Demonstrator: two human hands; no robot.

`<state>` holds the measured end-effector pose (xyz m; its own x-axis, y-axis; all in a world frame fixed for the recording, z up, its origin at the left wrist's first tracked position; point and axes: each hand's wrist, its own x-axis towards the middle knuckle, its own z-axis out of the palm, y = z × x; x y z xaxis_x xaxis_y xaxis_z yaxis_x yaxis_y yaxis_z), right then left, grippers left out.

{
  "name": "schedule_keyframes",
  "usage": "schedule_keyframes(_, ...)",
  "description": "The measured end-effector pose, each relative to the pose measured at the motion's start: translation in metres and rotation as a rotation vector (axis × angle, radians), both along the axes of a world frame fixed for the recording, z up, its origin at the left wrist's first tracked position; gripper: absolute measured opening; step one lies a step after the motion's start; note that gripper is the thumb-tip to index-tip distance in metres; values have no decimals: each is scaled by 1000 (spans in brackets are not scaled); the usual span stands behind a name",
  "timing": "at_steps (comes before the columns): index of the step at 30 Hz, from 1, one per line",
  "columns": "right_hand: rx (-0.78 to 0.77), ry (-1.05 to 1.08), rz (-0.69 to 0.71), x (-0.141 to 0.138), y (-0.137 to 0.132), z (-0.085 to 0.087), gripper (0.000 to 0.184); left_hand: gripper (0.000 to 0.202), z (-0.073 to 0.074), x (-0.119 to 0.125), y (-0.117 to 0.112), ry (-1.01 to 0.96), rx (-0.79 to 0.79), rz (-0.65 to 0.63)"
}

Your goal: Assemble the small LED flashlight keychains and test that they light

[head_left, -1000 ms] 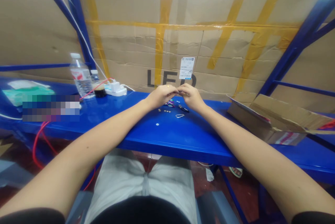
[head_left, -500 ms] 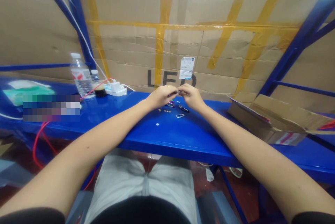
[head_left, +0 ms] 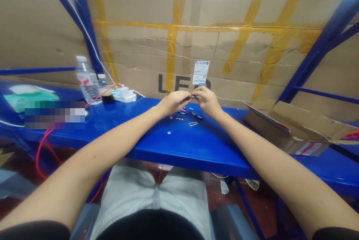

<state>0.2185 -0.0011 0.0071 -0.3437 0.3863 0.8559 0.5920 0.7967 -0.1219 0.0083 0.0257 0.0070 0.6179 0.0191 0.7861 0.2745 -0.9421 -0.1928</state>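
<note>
My left hand [head_left: 177,102] and my right hand [head_left: 206,102] meet fingertip to fingertip above the back of the blue table [head_left: 190,146]. Both are pinched closed around a small shiny piece [head_left: 193,97], too tiny to name. Beneath them lies a little pile of purple, metallic-looking pieces [head_left: 183,111], partly covered by my left hand. A black item [head_left: 198,117] with a metal end rests under my right hand. Closer to me is a silver carabiner [head_left: 193,124]. Several small gold-coloured pieces [head_left: 179,119] form a loose row left of it.
An open cardboard box [head_left: 291,131] stands at the right. On the left are a water bottle [head_left: 87,82], a small bottle of dark liquid [head_left: 107,94], a white power strip [head_left: 126,96] and a red cable [head_left: 42,154]. A large cardboard sheet [head_left: 140,52] backs the table.
My right hand has shifted very slightly to the right and its fingers have changed their pose around the small piece. My left hand stays nearly still.
</note>
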Motion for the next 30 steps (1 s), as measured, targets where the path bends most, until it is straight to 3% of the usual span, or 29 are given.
schedule_keyframes(12, -109, 20, 24, -5, 0, -7, 24, 15, -2, 2, 3, -35, 38, -10)
schedule_keyframes(30, -127, 33, 30, -6, 2, -10, 29, 24, -6, 4, 11, -74, 99, 13)
